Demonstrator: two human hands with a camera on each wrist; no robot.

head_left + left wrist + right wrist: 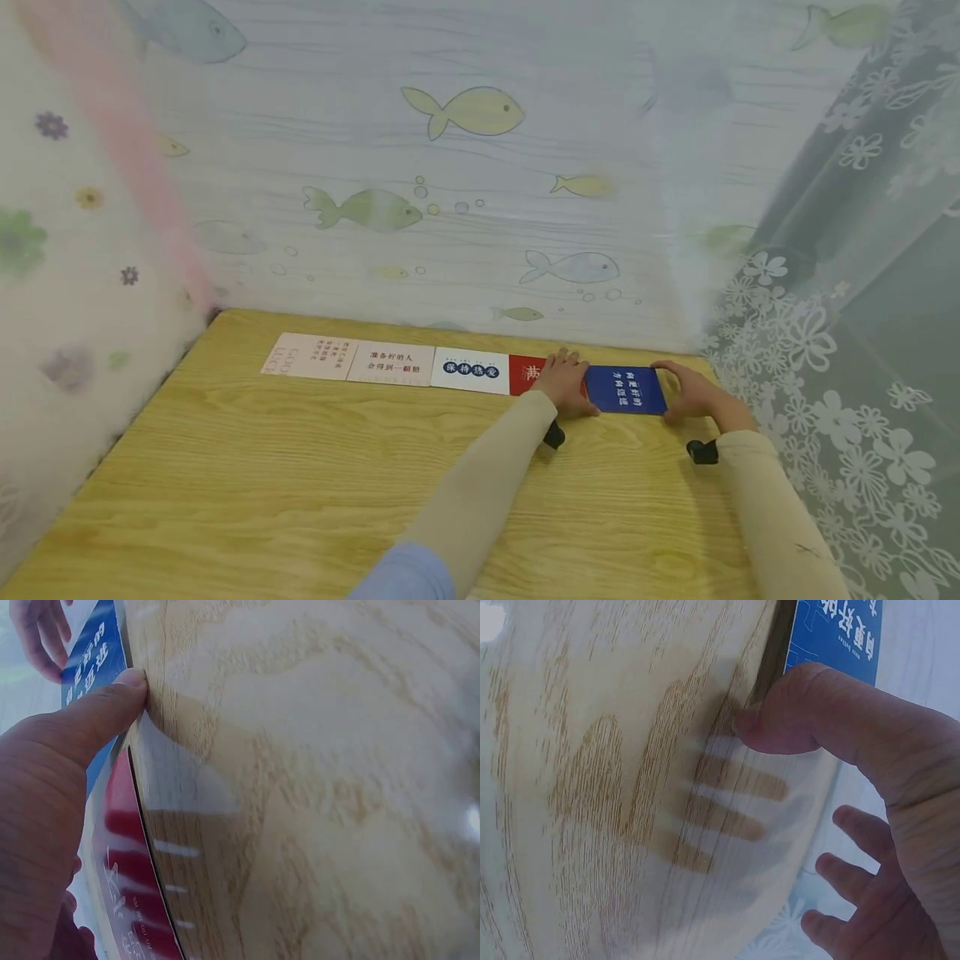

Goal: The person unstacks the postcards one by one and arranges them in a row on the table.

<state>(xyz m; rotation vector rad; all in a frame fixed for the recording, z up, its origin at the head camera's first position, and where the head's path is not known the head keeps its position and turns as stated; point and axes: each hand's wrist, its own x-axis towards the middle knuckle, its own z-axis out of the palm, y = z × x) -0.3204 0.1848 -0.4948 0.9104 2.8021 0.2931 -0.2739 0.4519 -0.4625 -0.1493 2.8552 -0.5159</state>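
Observation:
Five flat cards lie end to end in a row along the table's far edge, so several are in sight: two pale pink cards, the nearer pair's right one (pixel 390 364) with dark writing, a white card (pixel 470 370) with dark blue circles, a red card (pixel 525 375) and a blue card (pixel 626 390) with white writing. My left hand (pixel 562 383) lies over the red card, covering much of it, fingers reaching its far edge, thumb at the blue card's near left corner. At the blue card's right end, my right hand (pixel 693 393) holds its two corners between thumb and forefinger.
The wood-grain table (pixel 360 492) stretches toward me. A sheer curtain with fish (pixel 483 111) hangs behind it, a flowered one (pixel 52 333) at the left and white lace flowers (pixel 836 417) at the right. Each wrist wears a small black camera (pixel 702 452).

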